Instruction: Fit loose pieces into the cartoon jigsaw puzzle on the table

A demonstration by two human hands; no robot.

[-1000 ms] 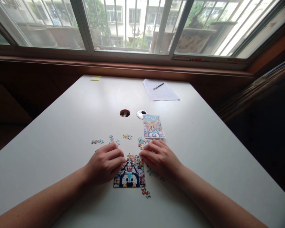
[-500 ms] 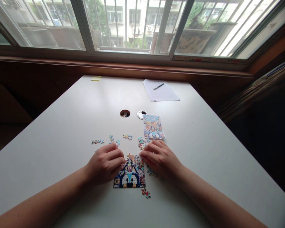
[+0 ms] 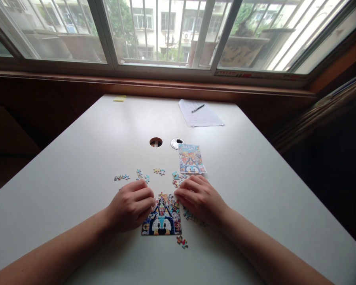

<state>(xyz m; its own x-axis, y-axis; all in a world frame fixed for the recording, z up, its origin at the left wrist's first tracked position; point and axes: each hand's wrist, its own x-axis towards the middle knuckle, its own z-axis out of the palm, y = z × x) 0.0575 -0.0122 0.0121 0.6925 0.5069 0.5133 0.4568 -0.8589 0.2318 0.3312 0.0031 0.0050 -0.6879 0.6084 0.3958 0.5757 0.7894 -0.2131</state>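
Observation:
A partly joined jigsaw puzzle lies flat on the white table, showing a blue cartoon dog's face with pointed ears. My left hand rests at its upper left edge, fingers curled together and covering that side. At the upper right corner is my right hand, with thumb and fingers drawn together; whether a piece is between them is hidden. Loose jigsaw pieces lie just beyond my right hand, and more pieces are partly under it. A few joined pieces sit below the puzzle's lower right corner.
Small groups of pieces lie beyond my left hand. A picture sheet overlaps a metal ring near a round table hole. Farther back are papers with a pen, and yellow strips.
My left hand has shifted very slightly left, baring a little more of the puzzle's upper left edge. My right hand and the loose pieces stay where they were.

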